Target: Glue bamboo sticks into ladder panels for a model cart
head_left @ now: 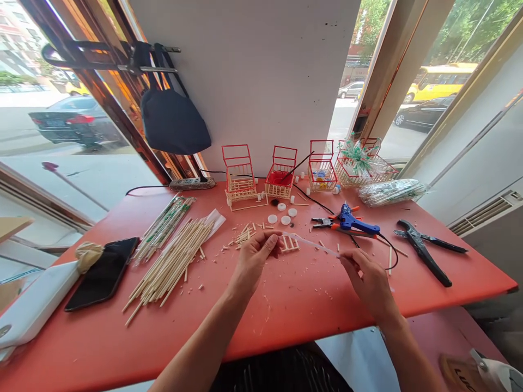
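Observation:
A thin, translucent glue stick [310, 243] stretches between my two hands above the red table. My left hand [258, 251] pinches its left end between thumb and fingers. At the right end, my right hand [368, 275] has its fingers closed on the stick. Just behind the left fingertips lies a small frame of wooden sticks [291, 244], partly hidden. Cut stick pieces [245, 235] are scattered left of it. A blue glue gun [353, 220] rests on pliers beyond my right hand.
Several small stick carts [241, 177] with red-painted rails line the wall. White round caps [285, 220] lie before them. Bundled wooden sticks [169, 261] and a black phone [102, 275] are at left. Black-handled cutters [427, 250] and a plastic-wrapped bundle [392, 192] are at right.

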Demonstrator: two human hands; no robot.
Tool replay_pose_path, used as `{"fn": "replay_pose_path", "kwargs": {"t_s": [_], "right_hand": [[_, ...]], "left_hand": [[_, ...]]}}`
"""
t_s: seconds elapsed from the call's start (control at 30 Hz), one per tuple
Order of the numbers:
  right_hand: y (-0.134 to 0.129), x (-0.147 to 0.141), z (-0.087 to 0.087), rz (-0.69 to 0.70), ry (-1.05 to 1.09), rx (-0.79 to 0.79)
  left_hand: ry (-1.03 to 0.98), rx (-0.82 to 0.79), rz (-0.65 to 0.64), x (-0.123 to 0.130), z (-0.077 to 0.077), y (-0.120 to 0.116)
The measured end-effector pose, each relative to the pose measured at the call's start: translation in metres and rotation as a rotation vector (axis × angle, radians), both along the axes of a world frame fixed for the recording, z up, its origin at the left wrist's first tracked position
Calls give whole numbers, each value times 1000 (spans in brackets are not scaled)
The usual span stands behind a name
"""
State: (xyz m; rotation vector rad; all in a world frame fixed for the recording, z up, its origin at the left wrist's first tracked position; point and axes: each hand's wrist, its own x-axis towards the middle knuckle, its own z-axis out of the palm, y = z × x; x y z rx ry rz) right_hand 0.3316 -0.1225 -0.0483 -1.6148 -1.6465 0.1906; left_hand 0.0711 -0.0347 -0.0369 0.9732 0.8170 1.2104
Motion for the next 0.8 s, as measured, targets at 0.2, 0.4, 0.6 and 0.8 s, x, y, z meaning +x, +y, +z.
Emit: {"fn": "replay_pose_path", "kwargs": {"t_s": [0.2,0.4,0.6,0.8], "right_hand": [[-3,39,12,-237,139,51],[-11,54,19,-313,180,14],[-10,23,7,-112,-28,22],[5,-14,-20,4,-189,7]], "left_hand": [[31,18,5,1,-1,1],[79,31,-25,3,-4,1],[222,116,29,1,-6,2],[618,631,254,-4,-2,-7]]}}
